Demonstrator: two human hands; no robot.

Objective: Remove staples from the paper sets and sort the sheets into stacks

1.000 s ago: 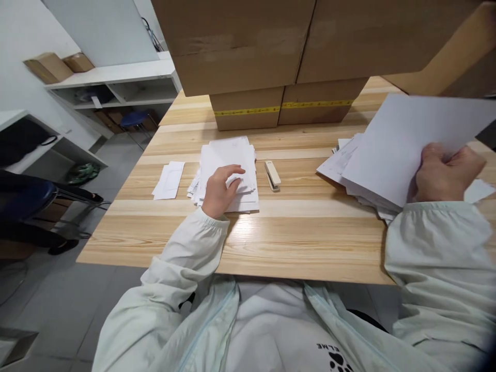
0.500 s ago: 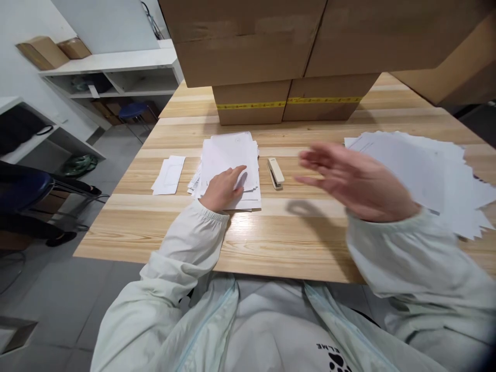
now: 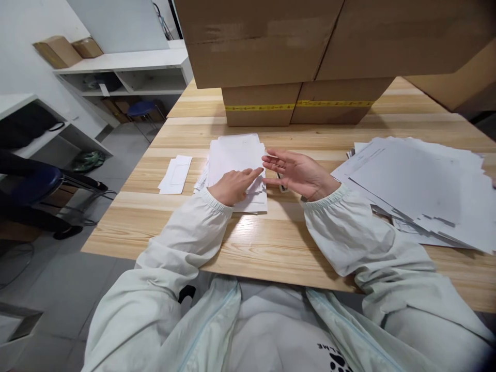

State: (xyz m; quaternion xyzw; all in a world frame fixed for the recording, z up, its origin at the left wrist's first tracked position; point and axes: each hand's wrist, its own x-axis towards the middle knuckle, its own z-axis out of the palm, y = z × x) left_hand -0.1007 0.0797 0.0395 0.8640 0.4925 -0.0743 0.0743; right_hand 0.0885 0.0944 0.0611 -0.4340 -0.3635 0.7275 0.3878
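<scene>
A stack of white paper sheets (image 3: 234, 150) lies near the middle of the wooden table. My left hand (image 3: 235, 185) is over the lower part of that stack, fingers stretched toward the right, holding nothing. Close to its fingertips, at the stack's right edge, my right hand (image 3: 300, 173) is open with the palm turned inward and the fingers apart. A cream stapler (image 3: 283, 187) is mostly hidden behind my right hand. Off to the right lies a larger, untidy pile of paper sheets (image 3: 411, 175).
Small white paper slips (image 3: 175, 174) lie left of the stack. Large cardboard boxes (image 3: 259, 106) with yellow tape stand at the back of the wooden table (image 3: 155, 227). Blue stools (image 3: 36, 183) and white shelves (image 3: 127, 64) are on the left.
My right hand has moved left from beside the loose pile to the stack's right edge, now covering most of the stapler. My left hand remains over the stack.
</scene>
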